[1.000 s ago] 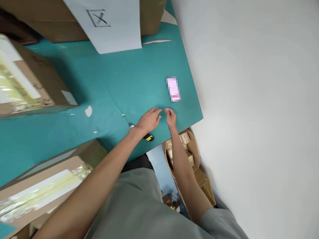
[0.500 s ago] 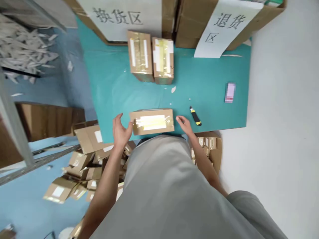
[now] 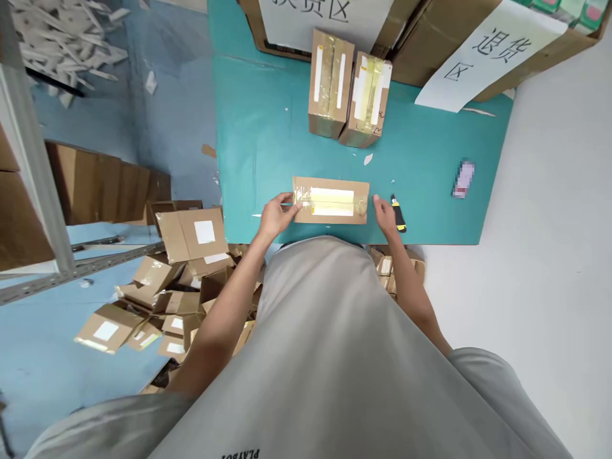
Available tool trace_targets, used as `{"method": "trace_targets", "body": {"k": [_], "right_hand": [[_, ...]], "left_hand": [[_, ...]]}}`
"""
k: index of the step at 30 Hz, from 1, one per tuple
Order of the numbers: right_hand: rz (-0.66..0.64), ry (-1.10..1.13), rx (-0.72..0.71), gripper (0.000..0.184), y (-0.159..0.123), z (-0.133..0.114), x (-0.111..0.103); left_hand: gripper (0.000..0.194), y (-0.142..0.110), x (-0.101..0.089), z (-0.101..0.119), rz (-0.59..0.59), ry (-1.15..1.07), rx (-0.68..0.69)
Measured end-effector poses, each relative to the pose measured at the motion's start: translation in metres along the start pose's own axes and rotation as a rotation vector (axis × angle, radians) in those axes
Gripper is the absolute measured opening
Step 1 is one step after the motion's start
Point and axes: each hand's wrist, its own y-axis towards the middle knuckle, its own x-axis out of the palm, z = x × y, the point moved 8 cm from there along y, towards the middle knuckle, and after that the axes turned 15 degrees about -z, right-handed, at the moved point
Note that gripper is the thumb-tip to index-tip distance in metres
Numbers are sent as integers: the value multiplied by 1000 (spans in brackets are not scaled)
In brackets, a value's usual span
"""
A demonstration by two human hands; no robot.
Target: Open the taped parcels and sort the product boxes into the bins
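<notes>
Head view showed one taped cardboard box [image 3: 331, 201] on the green table [image 3: 262, 140], its long axis running left to right between two hands. The left hand [image 3: 276, 217] was nearer, thumb over the box's left end, fingers slightly parted; a firm grip could not be told. Just off the right end, the right hand [image 3: 385, 215] had curled fingers, contents hidden. Beside it lay one utility knife [image 3: 398, 215]; beyond stood two taped parcels [image 3: 329, 83].
</notes>
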Motion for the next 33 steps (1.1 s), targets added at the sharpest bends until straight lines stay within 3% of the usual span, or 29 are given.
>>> {"method": "trace_targets", "body": {"k": [3,5,7,12,15,18,21,25,29,33], "right_hand": [[90,-147,258,64,5,41,-26],[46,-242,440,70,3,67,-29],[-21,-306,499,66,1,80,-23],[7,-307,365,54,-3,58,-10],[68,-109,267,48,-1,37,-16],[82,183,145,36,0,19,-29],[48,292,-2,40,-9,-12,-46],[-76,18,-157,50,-34,-86,-49],[-265,-383,-282,51,-55,-171,-12],[-427,-713,-307,49,-58,-222,32]], "left_hand": [[62,11,0,1,5,-20,51],[66,14,4,4,2,-50,100],[72,13,9,5,-4,-73,126],[84,-4,13,17,53,-24,195],[74,-13,11,30,19,76,269],[70,-10,10,29,-92,75,271],[75,-1,10,19,-202,-4,268],[77,9,12,9,-257,-75,287],[73,14,14,7,-262,-100,309],[72,13,16,7,-275,-122,319]]}}
